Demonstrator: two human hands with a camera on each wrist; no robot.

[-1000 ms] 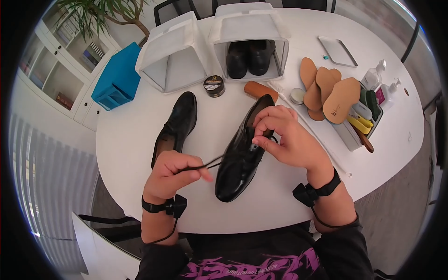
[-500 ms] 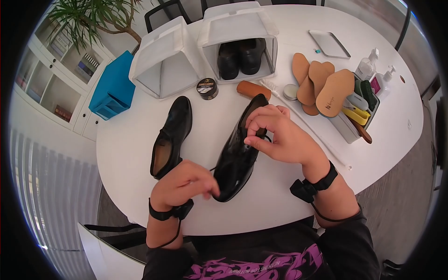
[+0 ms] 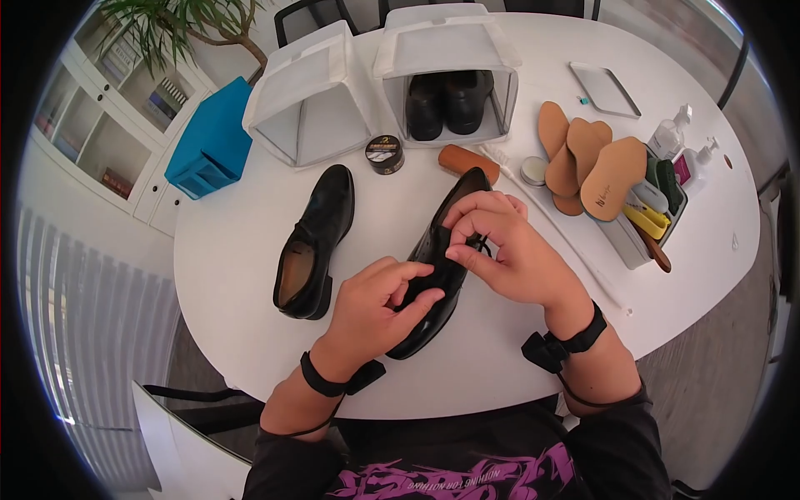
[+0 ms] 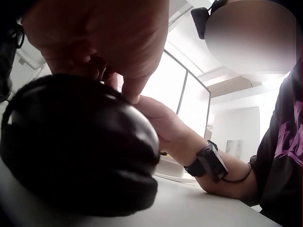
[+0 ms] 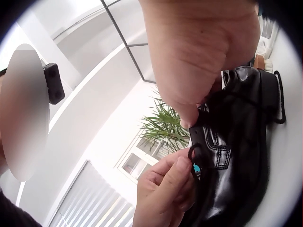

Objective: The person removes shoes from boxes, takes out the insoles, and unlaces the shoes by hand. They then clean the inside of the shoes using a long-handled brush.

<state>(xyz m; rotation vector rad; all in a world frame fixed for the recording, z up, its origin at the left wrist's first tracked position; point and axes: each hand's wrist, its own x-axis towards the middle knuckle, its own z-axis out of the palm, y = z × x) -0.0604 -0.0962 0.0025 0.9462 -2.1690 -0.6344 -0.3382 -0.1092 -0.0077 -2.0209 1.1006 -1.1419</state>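
Observation:
A black leather lace-up shoe (image 3: 442, 293) stands on the table before me, its toe pointing towards me. In the right wrist view my left hand (image 5: 163, 194) pinches a thin black shoelace (image 5: 191, 153) close to the stitched eyelet flap (image 5: 208, 149). My right hand (image 3: 500, 250) grips the edge of that flap between thumb and fingers, over the shoe's opening. A loose lace loop (image 5: 280, 97) hangs past the heel. The matching black shoe (image 3: 317, 233) stands to the left, toe away from me. In the left wrist view the toe (image 4: 80, 146) hides most of the fingertips.
Two white shoe boxes (image 3: 312, 92) stand at the back, one with black shoes (image 3: 462, 104) inside. A polish tin (image 3: 384, 155) and brush (image 3: 467, 164) lie nearer. To the right are tan insoles (image 3: 612, 179), a white stick (image 3: 583, 258), a caddy (image 3: 625, 242) and pump bottles (image 3: 692, 167).
My left hand first drew the lace out leftward, dipped towards the toe, then came up over the shoe's lacing. My right hand has stayed at the flap.

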